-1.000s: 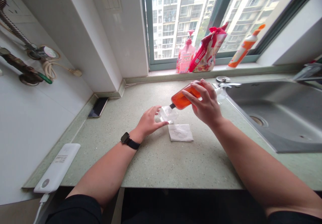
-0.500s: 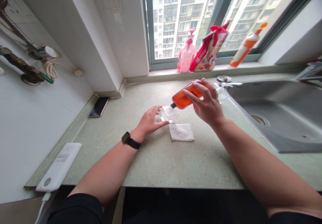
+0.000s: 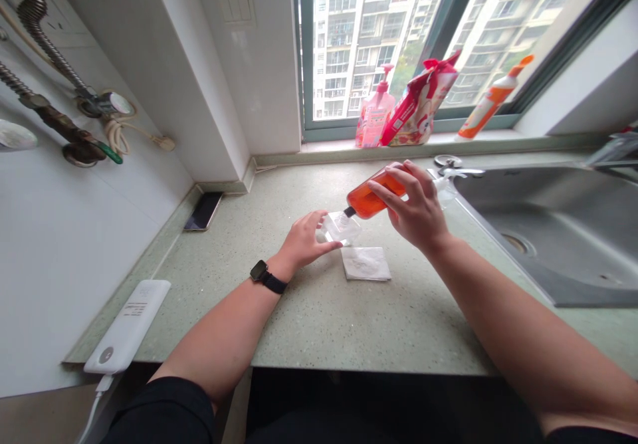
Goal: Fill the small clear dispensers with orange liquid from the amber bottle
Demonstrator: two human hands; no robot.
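Note:
A bottle of orange-red liquid (image 3: 371,198) is tilted with its black neck pointing down to the left. My right hand (image 3: 419,208) grips it from the right side. The neck's tip meets the top of a clear square container (image 3: 341,226), though whether it goes inside is too small to tell. Around that container curl the thumb and fingers of my left hand (image 3: 305,238), steadying it on the counter. A folded white tissue (image 3: 367,263) lies just in front of the container. Behind my right hand, a clear bottle with a white pump top (image 3: 446,188) is partly hidden.
A steel sink (image 3: 573,296) is at the right. Left on the counter (image 3: 369,334) lie a phone (image 3: 203,211) and a white power bank (image 3: 128,324) with a cable. The windowsill holds a pink pump bottle (image 3: 375,118), a red bag (image 3: 421,108) and an orange-white bottle (image 3: 488,106).
The view has shifted slightly, so the whole scene sits a little further right. Both hands keep their grips, and the bottle's neck stays at the container's top.

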